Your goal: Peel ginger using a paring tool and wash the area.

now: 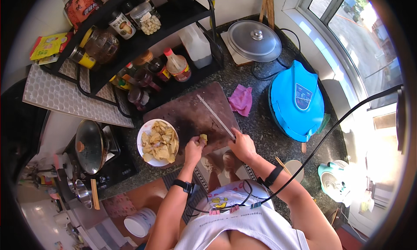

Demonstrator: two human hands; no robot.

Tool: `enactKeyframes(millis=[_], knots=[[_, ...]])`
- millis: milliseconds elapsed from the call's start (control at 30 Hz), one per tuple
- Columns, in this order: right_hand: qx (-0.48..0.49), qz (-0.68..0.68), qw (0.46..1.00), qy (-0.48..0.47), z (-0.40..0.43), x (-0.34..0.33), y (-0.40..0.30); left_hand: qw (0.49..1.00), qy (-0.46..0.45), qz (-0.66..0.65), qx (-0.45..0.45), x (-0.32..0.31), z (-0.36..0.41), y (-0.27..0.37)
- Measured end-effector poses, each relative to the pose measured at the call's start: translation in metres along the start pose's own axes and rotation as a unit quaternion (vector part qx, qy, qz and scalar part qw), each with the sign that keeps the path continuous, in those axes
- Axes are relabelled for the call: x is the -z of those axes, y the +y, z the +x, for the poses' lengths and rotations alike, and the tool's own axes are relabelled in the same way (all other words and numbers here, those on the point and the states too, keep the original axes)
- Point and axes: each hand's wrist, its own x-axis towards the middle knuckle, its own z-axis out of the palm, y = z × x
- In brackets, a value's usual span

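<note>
My right hand (pixel 242 146) grips the handle of a kitchen knife (pixel 215 115), whose long, narrow edge slants away across the brown cutting board (pixel 172 108). Between the fingers of my left hand (pixel 194 149) is a small pale-yellow piece of food (pixel 203 138), just above the board's near side. The knife lies to the right of this piece, apart from it. A white bowl (pixel 139 145) stands left of my left hand, heaped with yellowish food chunks (pixel 160 141); their exact kind is unclear.
A black rack (pixel 143 41) of jars and bottles stands behind the board. Right of it are a pink cloth (pixel 241 99), a lidded metal pot (pixel 254 41) and a blue electric appliance (pixel 296 102). A glass-lidded pan (pixel 91 147) sits at left. A black cable (pixel 329 132) crosses my right arm.
</note>
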Motion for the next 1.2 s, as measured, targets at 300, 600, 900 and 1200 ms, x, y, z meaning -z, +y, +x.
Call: enactKeyframes(millis=[300,600,900,1200], knots=[[0.022,0.036,0.991,-0.129,-0.02,0.002,0.009,0.998,0.012,0.039,-0.05,-0.01,0.003,-0.015],[0.024,0.045,0.988,-0.145,-0.02,-0.001,0.008,0.999,-0.022,0.028,0.032,-0.012,-0.001,0.009],[0.009,0.036,0.987,-0.154,-0.024,0.001,-0.004,0.996,-0.012,0.052,-0.075,-0.007,-0.003,0.019],[0.006,0.012,0.987,-0.16,-0.016,-0.005,-0.011,0.999,-0.032,-0.001,-0.003,-0.005,-0.001,0.02]])
